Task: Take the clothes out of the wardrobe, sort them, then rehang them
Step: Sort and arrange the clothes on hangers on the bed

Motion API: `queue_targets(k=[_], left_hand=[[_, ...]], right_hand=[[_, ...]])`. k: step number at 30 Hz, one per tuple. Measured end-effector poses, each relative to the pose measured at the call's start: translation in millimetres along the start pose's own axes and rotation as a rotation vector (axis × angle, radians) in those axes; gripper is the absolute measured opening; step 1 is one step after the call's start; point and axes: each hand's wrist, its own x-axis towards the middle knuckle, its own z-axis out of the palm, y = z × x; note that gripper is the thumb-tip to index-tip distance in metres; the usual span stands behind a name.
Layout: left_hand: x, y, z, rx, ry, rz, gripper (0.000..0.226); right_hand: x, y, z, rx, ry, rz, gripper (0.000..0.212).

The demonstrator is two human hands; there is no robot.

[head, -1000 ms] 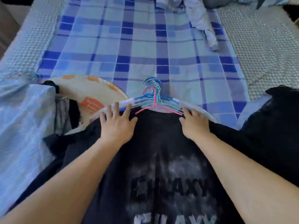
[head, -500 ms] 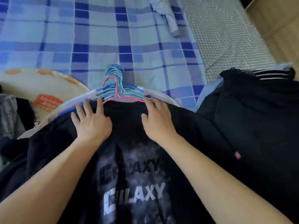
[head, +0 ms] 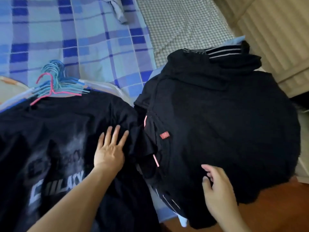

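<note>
Sorting is in hand: the printed black T-shirt (head: 55, 148) near the bed's front edge is pressed by the flat left hand (head: 109, 152), while the right hand (head: 217, 190), fingers curled, pinches the dark pile (head: 225, 123) at the right edge, probably lifted next.

Two hands were out: the left hand (head: 109, 152) and the right hand (head: 217, 190). One printed tee (head: 55, 139) and one dark pile (head: 225, 123) lay there. One pink hanger (head: 53, 91) was among several blue hangers (head: 56, 71), too bunched to count.
</note>
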Motion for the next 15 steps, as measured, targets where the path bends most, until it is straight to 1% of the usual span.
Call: queue_targets(k=[1, 2, 3, 5, 6, 7, 8, 9, 10, 11, 12, 13, 14, 15], left_hand=[[7, 6, -4, 0.022, -0.082, -0.049, 0.088], [15, 15, -13, 0.001, -0.130, -0.089, 0.083], [20, 28, -26, -0.022, -0.134, -0.126, 0.076], [19, 47, -38, -0.027, -0.098, -0.163, 0.070], [12, 53, -39, -0.033, -0.072, -0.173, 0.074], [4, 56, -37, -0.057, -0.008, -0.161, 0.083], [-6, 55, -36, -0.087, 0.089, -0.121, 0.093], [-15, 57, -37, -0.115, 0.183, -0.043, 0.102], [-19, 60, -37, -0.118, 0.258, 0.079, 0.106], [-20, 65, -37, -0.087, 0.314, 0.219, 0.103], [-18, 69, -37, -0.051, 0.354, 0.343, 0.096], [-16, 69, -36, -0.029, 0.371, 0.408, 0.085], [-14, 65, -35, -0.021, 0.368, 0.410, 0.074], [-14, 54, -30, -0.022, 0.332, 0.373, 0.062]], right_hand=[[11, 8, -9, -0.041, -0.054, -0.016, 0.033], [22, 13, -15, -0.056, -0.088, -0.036, 0.031], [34, 13, -24, -0.053, -0.108, -0.059, 0.029], [56, 7, -37, -0.021, -0.120, -0.108, 0.028], [66, 2, -44, 0.007, -0.122, -0.133, 0.028], [74, -3, -48, 0.033, -0.117, -0.155, 0.028], [82, -9, -50, 0.056, -0.109, -0.177, 0.028], [87, -15, -50, 0.065, -0.101, -0.192, 0.028], [90, -19, -47, 0.068, -0.098, -0.203, 0.028], [91, -23, -40, 0.075, -0.104, -0.212, 0.028], [90, -28, -33, 0.084, -0.108, -0.228, 0.028], [87, -31, -24, 0.091, -0.110, -0.253, 0.028], [82, -34, -16, 0.098, -0.109, -0.280, 0.027], [77, -37, -8, 0.098, -0.112, -0.306, 0.026]])
